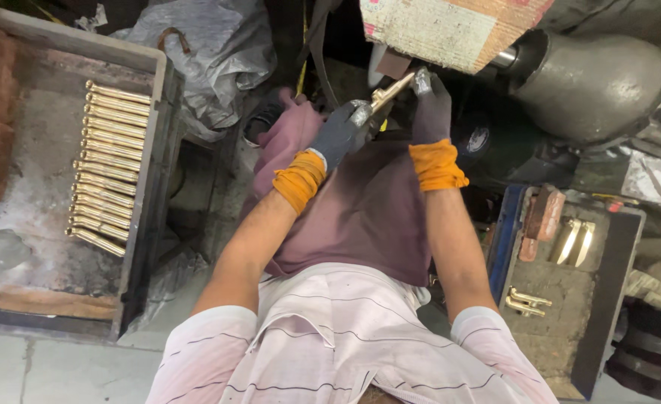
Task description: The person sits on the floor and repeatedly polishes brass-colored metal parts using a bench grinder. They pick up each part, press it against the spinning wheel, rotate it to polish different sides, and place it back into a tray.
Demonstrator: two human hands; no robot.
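Head view looks straight down at two gloved hands holding one brass piece (389,90) up against the underside of a big cloth wheel (450,26). The left hand (342,135) is closed around the lower end, the right hand (429,108) pinches the top end right at the wheel, so both grips are shut on it. This looks like the polishing step, with the piece pressed to the wheel; the next move likely calls for turning it to a fresh face without loosening either hold. Room is tight: the grey motor housing (600,86) sits just right of the right hand and the lap cloth (360,209) lies below. A tray (151,97) with a row of brass rods (110,168) lies well to the left, and a box (615,299) with a few brass fittings (525,301) near the right elbow
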